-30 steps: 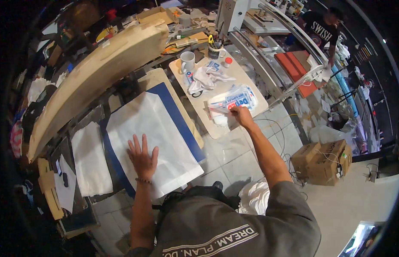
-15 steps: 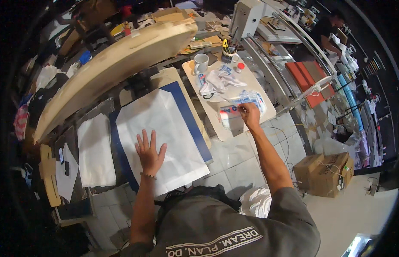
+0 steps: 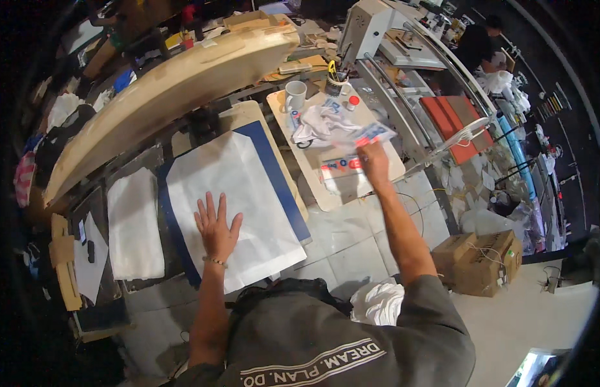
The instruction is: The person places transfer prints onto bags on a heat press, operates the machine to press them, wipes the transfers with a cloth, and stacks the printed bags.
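Observation:
My left hand (image 3: 215, 229) lies with fingers spread on a large white sheet (image 3: 229, 180) over a blue board (image 3: 274, 177). My right hand (image 3: 372, 160) is closed on a thin printed film (image 3: 377, 132), slightly motion-blurred, above a stack of red-and-blue printed sheets (image 3: 338, 175) on the pale board (image 3: 389, 173). Also on that board are a white mug (image 3: 295, 95), a crumpled white cloth (image 3: 319, 124) and a small red-capped jar (image 3: 352, 103). A dark container (image 3: 335, 86) with a yellow-handled tool stands at the back.
A long curved padded board (image 3: 152, 97) runs along the left. A folded white cloth (image 3: 134, 222) lies beside the blue board. A metal machine (image 3: 367, 29) with rails stands at the right, near red boards (image 3: 451, 126). Cardboard boxes (image 3: 490, 264) sit below. Another person (image 3: 474, 45) is at the upper right.
My right hand has moved up and away from me, lifting a printed film off the stack. My left hand stays spread on the white sheet. The person at upper right has shifted and bent over.

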Action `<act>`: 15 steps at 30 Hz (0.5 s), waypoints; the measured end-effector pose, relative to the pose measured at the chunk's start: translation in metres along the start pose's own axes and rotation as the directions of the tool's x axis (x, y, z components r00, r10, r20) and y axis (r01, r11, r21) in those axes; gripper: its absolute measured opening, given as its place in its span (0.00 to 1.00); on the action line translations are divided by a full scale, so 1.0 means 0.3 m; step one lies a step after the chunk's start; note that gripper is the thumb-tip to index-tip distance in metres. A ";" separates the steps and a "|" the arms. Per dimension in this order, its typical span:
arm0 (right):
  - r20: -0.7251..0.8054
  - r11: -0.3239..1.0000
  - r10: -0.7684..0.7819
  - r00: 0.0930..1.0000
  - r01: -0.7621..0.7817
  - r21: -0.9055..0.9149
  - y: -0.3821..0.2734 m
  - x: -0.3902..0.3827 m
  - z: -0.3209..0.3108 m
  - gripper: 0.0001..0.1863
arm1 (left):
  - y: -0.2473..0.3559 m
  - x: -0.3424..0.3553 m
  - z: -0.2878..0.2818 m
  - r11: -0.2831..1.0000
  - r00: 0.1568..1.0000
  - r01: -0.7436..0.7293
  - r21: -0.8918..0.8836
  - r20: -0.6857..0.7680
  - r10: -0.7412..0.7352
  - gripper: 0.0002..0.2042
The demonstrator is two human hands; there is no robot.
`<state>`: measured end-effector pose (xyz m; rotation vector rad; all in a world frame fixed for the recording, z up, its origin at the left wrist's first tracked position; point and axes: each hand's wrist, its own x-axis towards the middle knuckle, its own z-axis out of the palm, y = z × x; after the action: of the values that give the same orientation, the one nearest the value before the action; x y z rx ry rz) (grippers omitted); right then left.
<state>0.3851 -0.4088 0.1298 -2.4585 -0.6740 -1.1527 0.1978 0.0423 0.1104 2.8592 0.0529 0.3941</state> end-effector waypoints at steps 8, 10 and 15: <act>0.486 0.643 0.605 0.630 -0.747 0.168 0.048 -0.291 0.153 0.08 | -0.007 0.011 0.015 1.000 1.000 -0.027 0.015 -0.004 0.027 0.35; 0.477 0.624 0.589 0.652 -0.742 0.244 0.061 -0.263 0.145 0.07 | -0.021 -0.005 0.002 1.000 1.000 -0.010 0.017 0.004 0.010 0.36; 0.258 0.559 0.692 0.674 -0.727 0.399 0.116 -0.199 0.076 0.08 | -0.019 0.015 0.005 1.000 1.000 -0.018 -0.012 0.005 0.018 0.36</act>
<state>0.3850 -0.4427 0.0655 -1.9985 0.0824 -0.4829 0.2025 0.0478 0.1087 2.8508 0.0244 0.3892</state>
